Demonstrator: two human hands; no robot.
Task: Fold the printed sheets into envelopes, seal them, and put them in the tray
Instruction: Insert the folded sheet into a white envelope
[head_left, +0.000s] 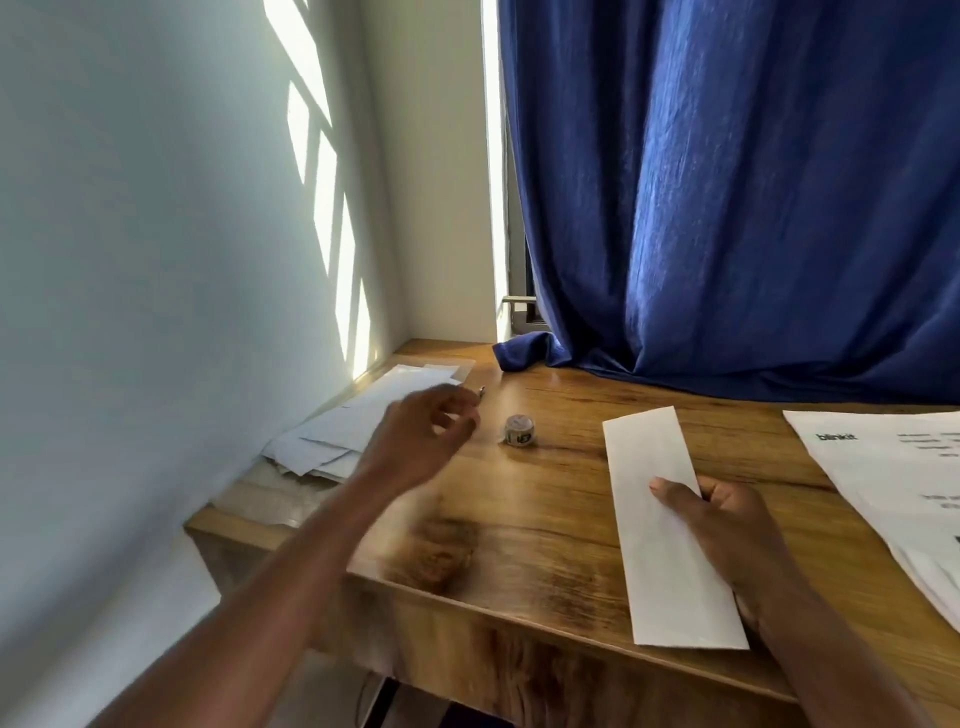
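Nearest me at five o'clock, my right hand (727, 525) pinches the folded sheet (670, 525), light, limp and crease-prone, at mid-edge, while my left hand (421, 431), loosely curled and empty, hovers at ten o'clock.

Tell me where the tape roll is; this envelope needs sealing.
The tape roll stands on the wooden desk, centre of the head view, between the left hand and the folded envelope.
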